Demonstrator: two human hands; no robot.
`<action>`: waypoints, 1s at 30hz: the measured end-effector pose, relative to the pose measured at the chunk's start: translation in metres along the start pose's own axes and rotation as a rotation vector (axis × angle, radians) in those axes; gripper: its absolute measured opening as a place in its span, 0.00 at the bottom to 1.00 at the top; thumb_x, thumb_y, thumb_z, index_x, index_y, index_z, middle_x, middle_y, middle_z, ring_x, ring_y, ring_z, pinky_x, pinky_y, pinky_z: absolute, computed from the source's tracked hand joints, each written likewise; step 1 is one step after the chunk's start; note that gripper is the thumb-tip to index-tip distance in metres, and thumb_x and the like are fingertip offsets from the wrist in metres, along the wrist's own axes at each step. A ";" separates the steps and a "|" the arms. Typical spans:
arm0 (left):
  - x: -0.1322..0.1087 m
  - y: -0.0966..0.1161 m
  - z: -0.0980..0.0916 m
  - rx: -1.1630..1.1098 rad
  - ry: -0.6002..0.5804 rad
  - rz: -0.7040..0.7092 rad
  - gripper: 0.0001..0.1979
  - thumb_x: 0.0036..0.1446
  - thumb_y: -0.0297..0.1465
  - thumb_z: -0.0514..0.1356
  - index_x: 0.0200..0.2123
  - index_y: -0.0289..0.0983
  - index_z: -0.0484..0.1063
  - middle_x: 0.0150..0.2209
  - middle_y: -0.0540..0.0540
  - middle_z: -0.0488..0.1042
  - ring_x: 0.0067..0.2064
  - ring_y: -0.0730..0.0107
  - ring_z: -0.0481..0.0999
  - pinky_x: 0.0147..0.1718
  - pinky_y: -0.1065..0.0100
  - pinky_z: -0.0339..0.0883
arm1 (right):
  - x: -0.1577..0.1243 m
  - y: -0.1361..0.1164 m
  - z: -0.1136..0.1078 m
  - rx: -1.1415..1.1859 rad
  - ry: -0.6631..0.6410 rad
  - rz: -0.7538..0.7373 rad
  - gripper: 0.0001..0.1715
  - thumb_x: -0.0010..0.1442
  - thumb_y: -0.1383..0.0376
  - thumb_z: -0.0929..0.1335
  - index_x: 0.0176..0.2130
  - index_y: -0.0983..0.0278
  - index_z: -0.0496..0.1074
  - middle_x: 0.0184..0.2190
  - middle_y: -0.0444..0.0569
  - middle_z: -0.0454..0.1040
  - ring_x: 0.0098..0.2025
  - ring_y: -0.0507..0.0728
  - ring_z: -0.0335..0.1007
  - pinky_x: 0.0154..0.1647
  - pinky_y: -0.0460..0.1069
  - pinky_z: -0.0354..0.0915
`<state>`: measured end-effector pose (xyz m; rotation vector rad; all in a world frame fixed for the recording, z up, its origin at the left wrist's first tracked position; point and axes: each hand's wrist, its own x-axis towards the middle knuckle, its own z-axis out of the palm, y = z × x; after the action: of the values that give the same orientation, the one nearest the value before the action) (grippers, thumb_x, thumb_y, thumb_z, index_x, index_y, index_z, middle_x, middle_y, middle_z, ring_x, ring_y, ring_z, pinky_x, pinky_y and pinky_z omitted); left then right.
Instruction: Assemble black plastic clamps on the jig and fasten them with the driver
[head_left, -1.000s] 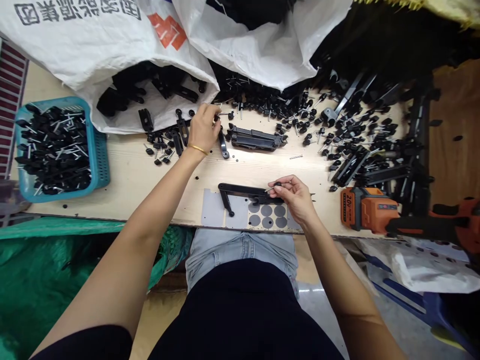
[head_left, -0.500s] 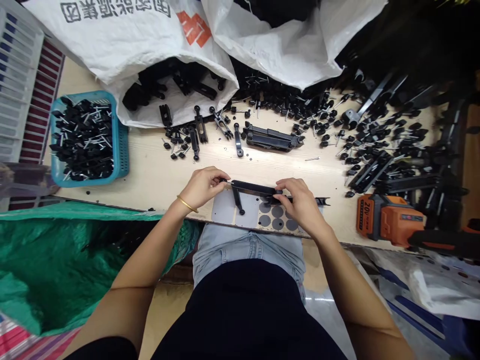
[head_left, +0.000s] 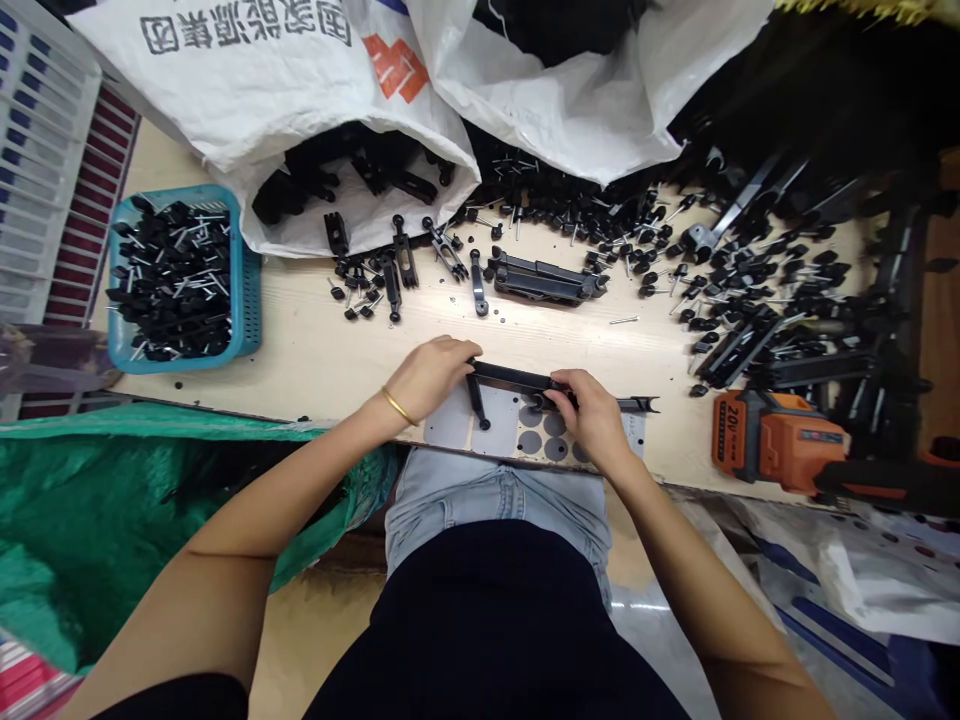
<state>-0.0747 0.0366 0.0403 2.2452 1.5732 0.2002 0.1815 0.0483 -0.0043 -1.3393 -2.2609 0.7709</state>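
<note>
A long black plastic bar (head_left: 517, 381) lies across a grey perforated plate (head_left: 495, 428) at the near edge of the wooden table (head_left: 315, 345). My left hand (head_left: 431, 375) is closed over the bar's left end, a gold bangle on its wrist. My right hand (head_left: 589, 415) grips the bar near its middle, fingers curled over it. A short black arm (head_left: 477, 402) hangs from the bar onto the plate. The bar's right tip (head_left: 643, 404) sticks out past my right hand.
A blue basket (head_left: 247, 300) of black knobbed screws stands at the left. White sacks (head_left: 300, 90) with black parts lie at the back. Loose screws and black brackets (head_left: 544, 280) litter the middle and right. An orange cordless drill (head_left: 780, 440) rests at the right edge.
A second ago my left hand was reaching to the loose parts at the back; it came back to the bar's left end. My right hand slid inward along the bar.
</note>
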 end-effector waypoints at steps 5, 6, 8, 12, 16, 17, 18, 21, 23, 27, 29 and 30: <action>-0.016 -0.015 0.011 -0.042 0.121 0.109 0.12 0.61 0.23 0.54 0.43 0.38 0.75 0.42 0.44 0.79 0.46 0.65 0.77 0.45 0.63 0.73 | -0.014 0.012 0.003 -0.042 0.018 -0.132 0.18 0.64 0.61 0.63 0.54 0.60 0.65 0.47 0.55 0.75 0.48 0.61 0.72 0.48 0.57 0.68; -0.017 -0.017 0.013 -0.058 0.141 0.104 0.12 0.61 0.23 0.54 0.43 0.38 0.75 0.42 0.45 0.79 0.45 0.66 0.77 0.45 0.63 0.74 | -0.017 0.015 0.003 -0.070 0.019 -0.157 0.22 0.64 0.60 0.63 0.57 0.60 0.62 0.50 0.56 0.73 0.50 0.62 0.71 0.49 0.58 0.67; -0.013 -0.021 0.018 -0.109 0.171 0.060 0.10 0.60 0.26 0.57 0.43 0.39 0.76 0.41 0.46 0.80 0.44 0.66 0.78 0.45 0.63 0.74 | -0.024 0.022 0.004 -0.119 -0.007 -0.202 0.28 0.63 0.60 0.64 0.61 0.59 0.57 0.52 0.57 0.72 0.52 0.63 0.69 0.51 0.59 0.65; 0.002 -0.029 0.024 -0.233 0.142 -0.063 0.09 0.55 0.25 0.62 0.40 0.39 0.77 0.41 0.47 0.80 0.43 0.66 0.79 0.46 0.63 0.74 | -0.031 0.030 0.008 -0.237 -0.083 -0.237 0.32 0.63 0.60 0.65 0.63 0.59 0.53 0.49 0.57 0.73 0.48 0.63 0.70 0.49 0.60 0.62; 0.010 -0.032 0.024 -0.387 0.089 -0.165 0.09 0.52 0.26 0.64 0.38 0.41 0.78 0.39 0.49 0.81 0.38 0.67 0.81 0.43 0.65 0.75 | -0.029 0.031 0.014 -0.343 -0.032 -0.222 0.31 0.65 0.62 0.63 0.64 0.60 0.51 0.44 0.56 0.74 0.43 0.62 0.69 0.46 0.59 0.61; 0.010 -0.033 0.022 -0.425 0.067 -0.187 0.09 0.52 0.26 0.64 0.38 0.41 0.79 0.37 0.49 0.81 0.36 0.67 0.81 0.41 0.65 0.75 | -0.028 0.031 0.015 -0.356 -0.018 -0.222 0.31 0.65 0.64 0.62 0.64 0.60 0.51 0.43 0.55 0.74 0.43 0.62 0.68 0.45 0.58 0.60; 0.011 -0.033 0.020 -0.460 0.042 -0.204 0.09 0.52 0.27 0.64 0.38 0.40 0.79 0.35 0.50 0.81 0.34 0.68 0.81 0.39 0.66 0.76 | -0.027 0.031 0.016 -0.364 -0.013 -0.219 0.30 0.65 0.66 0.60 0.65 0.59 0.50 0.42 0.55 0.74 0.42 0.61 0.68 0.45 0.58 0.60; 0.011 -0.033 0.017 -0.526 0.009 -0.231 0.09 0.52 0.27 0.64 0.38 0.39 0.79 0.30 0.50 0.81 0.31 0.68 0.80 0.36 0.67 0.76 | -0.025 0.032 0.016 -0.361 -0.029 -0.209 0.30 0.65 0.71 0.58 0.64 0.56 0.51 0.42 0.54 0.73 0.42 0.61 0.66 0.45 0.58 0.59; 0.011 -0.031 0.017 -0.521 0.015 -0.233 0.09 0.51 0.26 0.64 0.38 0.38 0.79 0.29 0.50 0.80 0.31 0.68 0.80 0.37 0.67 0.76 | -0.025 0.032 0.018 -0.369 -0.040 -0.218 0.30 0.65 0.72 0.57 0.64 0.57 0.53 0.41 0.54 0.73 0.42 0.61 0.65 0.44 0.58 0.59; 0.005 -0.023 0.026 -0.408 0.083 -0.260 0.10 0.51 0.25 0.65 0.39 0.37 0.78 0.30 0.49 0.80 0.31 0.68 0.80 0.37 0.67 0.75 | -0.028 0.025 0.026 -0.435 0.031 -0.206 0.31 0.64 0.71 0.57 0.65 0.60 0.52 0.41 0.56 0.72 0.40 0.62 0.63 0.44 0.58 0.57; 0.001 -0.020 0.031 -0.361 0.126 -0.265 0.10 0.52 0.25 0.64 0.40 0.37 0.78 0.31 0.49 0.80 0.31 0.68 0.80 0.38 0.67 0.75 | -0.029 0.022 0.030 -0.472 0.072 -0.186 0.32 0.64 0.71 0.58 0.65 0.63 0.51 0.41 0.57 0.72 0.40 0.62 0.62 0.44 0.58 0.56; -0.001 -0.020 0.033 -0.349 0.136 -0.251 0.10 0.52 0.25 0.64 0.40 0.38 0.78 0.31 0.49 0.81 0.32 0.68 0.80 0.38 0.67 0.74 | -0.029 0.021 0.031 -0.486 0.073 -0.181 0.32 0.64 0.71 0.58 0.66 0.64 0.50 0.41 0.57 0.72 0.40 0.62 0.62 0.43 0.58 0.56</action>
<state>-0.0816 0.0338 0.0022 1.7848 1.7195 0.5212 0.1910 0.0227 -0.0434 -1.3012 -2.5632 0.1063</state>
